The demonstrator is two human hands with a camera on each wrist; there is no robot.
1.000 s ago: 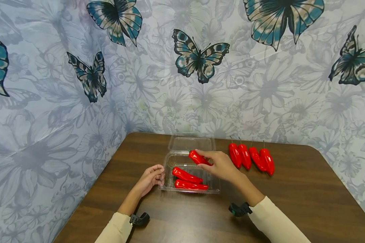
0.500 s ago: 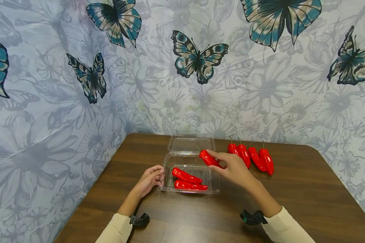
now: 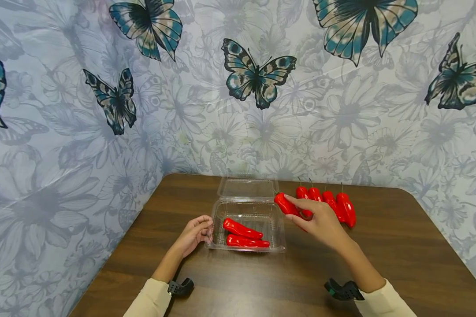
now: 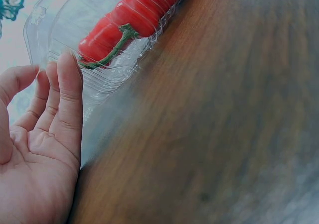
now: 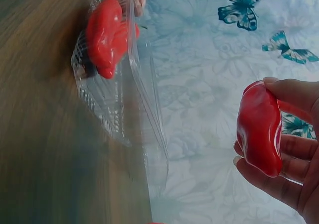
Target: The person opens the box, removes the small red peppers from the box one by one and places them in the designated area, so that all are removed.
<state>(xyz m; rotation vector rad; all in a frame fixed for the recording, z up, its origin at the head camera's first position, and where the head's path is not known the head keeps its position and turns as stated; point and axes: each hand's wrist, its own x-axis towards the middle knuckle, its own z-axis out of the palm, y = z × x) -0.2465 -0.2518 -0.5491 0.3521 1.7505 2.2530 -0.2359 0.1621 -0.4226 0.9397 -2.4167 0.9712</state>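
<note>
My right hand [image 3: 323, 222] grips a glossy red pepper [image 3: 284, 204] between thumb and fingers, above the table just off the container's right rim. In the right wrist view, the held pepper [image 5: 259, 129] hangs in the air, apart from the container. My left hand [image 3: 193, 236] pinches the left rim of a clear plastic clamshell container [image 3: 277, 235]. Inside it, two red peppers [image 3: 242, 229] lie side by side toward the near edge. The left wrist view shows thumb and fingertips at the rim, beside a pepper's green stem [image 4: 117, 47].
A row of several red peppers [image 3: 346, 210] lies at the back right of the brown wooden table [image 3: 400, 246], partly hidden by my right hand. The container's lid [image 3: 247, 188] stands folded back toward the wall with butterfly print [image 3: 258, 75].
My right hand has carried its pepper rightward, from above the container to near the row of peppers. The left hand keeps its place on the rim.
</note>
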